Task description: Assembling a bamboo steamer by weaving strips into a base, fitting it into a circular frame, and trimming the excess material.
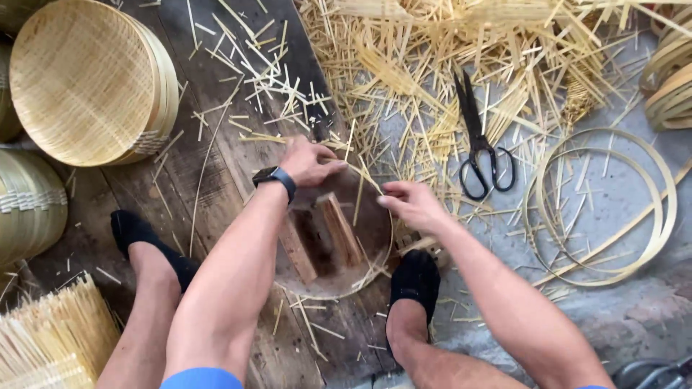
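Both hands bending a thin bamboo hoop over a round wooden block.

The left hand (308,161) and right hand (411,204) each pinch the hoop (386,252) at its far rim; black scissors (479,144) lie just beyond the right hand among bamboo splinters (432,65), woven trays (86,79) beyond the left.

Person's arms were bare up to short blue sleeves (200,377), just visible at the bottom edge. The left wrist carried a black smartwatch (274,177) with a dark square face and black strap. Both feet wore low black ankle socks (415,278); lower legs were bare. No gloves on left hand (311,161) or right hand (411,204).
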